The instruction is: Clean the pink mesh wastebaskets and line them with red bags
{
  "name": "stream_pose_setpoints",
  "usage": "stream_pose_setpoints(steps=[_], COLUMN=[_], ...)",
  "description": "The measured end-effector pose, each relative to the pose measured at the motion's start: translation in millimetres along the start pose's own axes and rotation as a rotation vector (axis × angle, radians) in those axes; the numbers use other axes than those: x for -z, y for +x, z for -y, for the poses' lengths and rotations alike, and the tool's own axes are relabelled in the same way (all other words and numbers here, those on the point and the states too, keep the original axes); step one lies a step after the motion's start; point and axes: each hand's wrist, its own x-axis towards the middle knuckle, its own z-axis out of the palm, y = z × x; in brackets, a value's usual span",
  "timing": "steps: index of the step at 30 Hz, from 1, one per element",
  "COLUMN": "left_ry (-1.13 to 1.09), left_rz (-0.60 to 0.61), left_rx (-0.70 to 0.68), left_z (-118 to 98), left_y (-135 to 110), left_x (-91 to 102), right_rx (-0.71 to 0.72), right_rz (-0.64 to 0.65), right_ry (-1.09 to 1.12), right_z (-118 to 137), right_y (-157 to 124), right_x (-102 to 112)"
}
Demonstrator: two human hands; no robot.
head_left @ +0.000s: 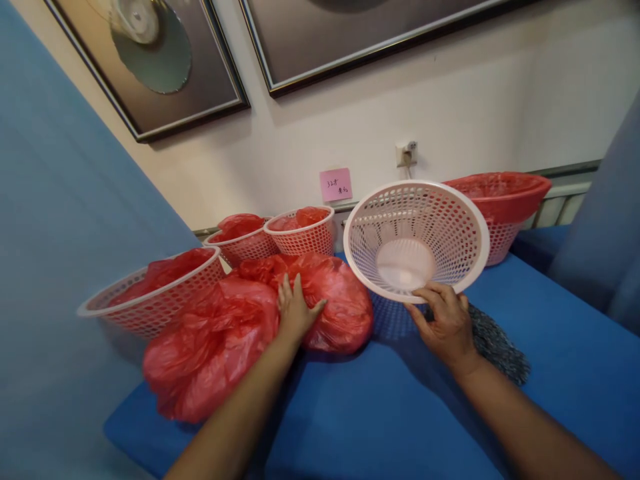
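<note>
My right hand (445,320) grips the near rim of an empty pink perforated plastic basket (450,220), tilted so its open mouth faces me, lifted over the blue surface (380,413). My left hand (296,310) lies flat with fingers spread on a heap of crumpled red plastic bags (220,340) on the same surface. The heap sits just left of the held basket.
Three pink baskets lined with red bags stand at the left and back (150,293) (243,241) (303,230). A fourth lined basket (500,207) sits behind the held one. A grey speckled cloth (497,347) lies under my right wrist. A wall socket (406,153) and pink note (335,184) are on the wall.
</note>
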Motion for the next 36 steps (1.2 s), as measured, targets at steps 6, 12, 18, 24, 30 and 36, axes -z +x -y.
stream_pose_setpoints(steps=[6,12,18,24,30,36], left_ry=[0.089,0.107,0.103,0.064,-0.048,-0.108], left_rz=[0.263,0.260,0.211,0.011,0.388,0.389], left_rx=[-0.031,-0.232,-0.307,-0.454,-0.806,-0.735], left_z=[3,4,9,-51,-65,-23], left_y=[20,49,44,-7,-45,-34], left_x=[-18.2,2.2,17.2,25.7,-23.0,-35.4], right_rx=[-0.013,-0.005,-0.020,-0.035,-0.007,0.022], right_rz=[0.009,0.025,0.059,0.063,0.074,0.097], right_ry=[0.017,0.023,0.035,0.047,0.045,0.021], right_z=[1,0,-1,-1,-3,2], right_y=[2,1,1,1,1,2], right_x=[0,-1,-2,-2,-3,-3])
